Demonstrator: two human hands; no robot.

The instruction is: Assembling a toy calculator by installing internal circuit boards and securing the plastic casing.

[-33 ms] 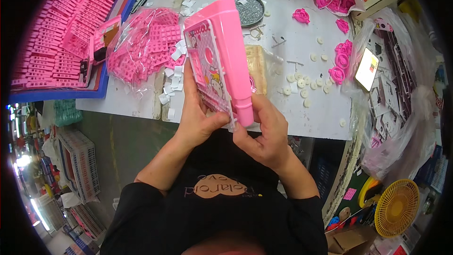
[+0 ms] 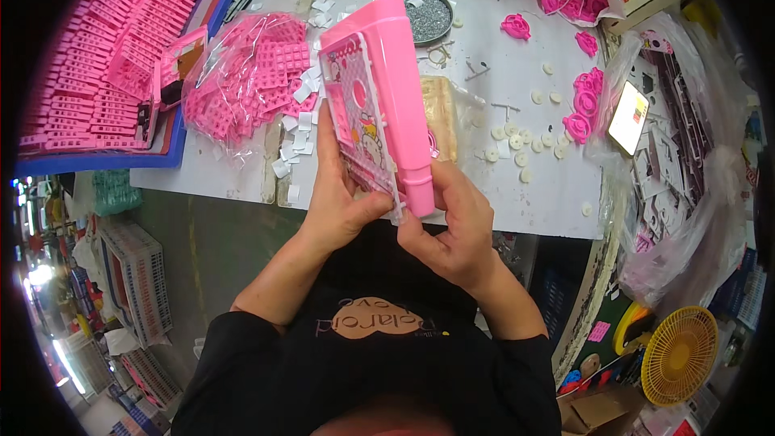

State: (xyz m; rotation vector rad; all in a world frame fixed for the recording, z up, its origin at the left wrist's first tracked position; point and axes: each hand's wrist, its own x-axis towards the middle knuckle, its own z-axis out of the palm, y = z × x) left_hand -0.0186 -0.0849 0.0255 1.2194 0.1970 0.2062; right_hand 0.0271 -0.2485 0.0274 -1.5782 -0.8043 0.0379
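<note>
Above the table's near edge I hold a pink plastic toy casing (image 2: 395,89), tilted on its long side. A patterned panel (image 2: 363,117) with cartoon pictures and a round hole faces left, lying along the casing's open side. My left hand (image 2: 339,202) supports the panel side, its thumb pressed near the lower corner. My right hand (image 2: 456,230) grips the lower end, fingers behind it and thumb at the panel's bottom corner. The fingertips behind the casing are hidden. Behind it lies a yellowish block (image 2: 440,113) in clear plastic.
A bag of pink keypad pieces (image 2: 258,64) lies left, beside a blue-rimmed tray (image 2: 105,160) of pink parts. A round tin (image 2: 432,20) of small metal pieces stands behind. White discs (image 2: 525,141), pink parts (image 2: 577,125) and a lit phone (image 2: 628,117) are right.
The casing and panel have tipped very slightly to the right. Both hands keep the same hold. The phone's screen picture differs.
</note>
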